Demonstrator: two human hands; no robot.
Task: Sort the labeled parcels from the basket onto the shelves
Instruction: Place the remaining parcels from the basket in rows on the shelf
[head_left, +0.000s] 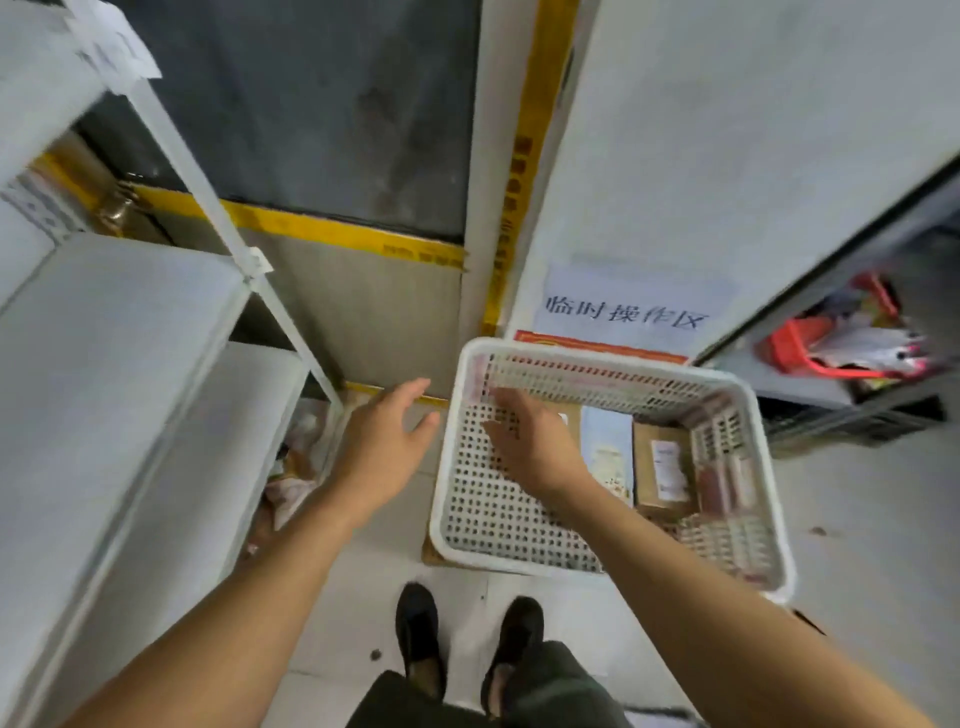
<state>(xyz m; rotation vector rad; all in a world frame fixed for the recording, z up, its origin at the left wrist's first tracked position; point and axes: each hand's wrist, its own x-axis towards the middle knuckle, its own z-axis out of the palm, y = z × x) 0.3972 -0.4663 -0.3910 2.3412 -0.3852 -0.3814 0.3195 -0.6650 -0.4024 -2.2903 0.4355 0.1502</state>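
Parcels crowd the white basket's right side. Right hand reaches inside it, fingers spread, empty; left hand, loose and empty, hovers just left of it. Risk: motion blur suggests haste, a mispicked label.

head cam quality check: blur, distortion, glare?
Head view: strong wide-angle bowing along the shelves; motion blur on the top-left shelf edge and the red bag; basket and both hands fairly sharp; flat light, no glare.
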